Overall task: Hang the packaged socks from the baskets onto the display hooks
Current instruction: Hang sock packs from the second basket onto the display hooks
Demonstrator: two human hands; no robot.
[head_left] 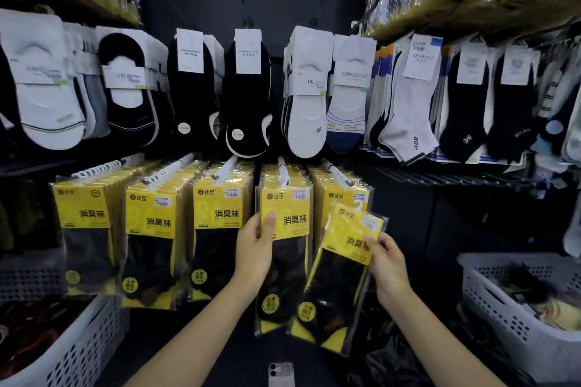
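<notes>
Two yellow sock packs held, left hand point(254, 248) pinching the front pack point(292, 204) at the tip of the fourth hook point(282, 163), right hand point(388, 264) pinching a tilted pack point(339, 276) just right of it, white basket point(490, 302) near right.

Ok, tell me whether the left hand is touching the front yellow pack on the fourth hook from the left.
Touching. The head view shows the left hand gripping the pack, its thumb lying on the yellow front at the left edge.

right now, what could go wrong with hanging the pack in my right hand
The right hand pinches the loose pack tilted, by one edge; it may slip or miss the hook. The left hand grips the hanging front pack; tugging could pull it off.
</notes>
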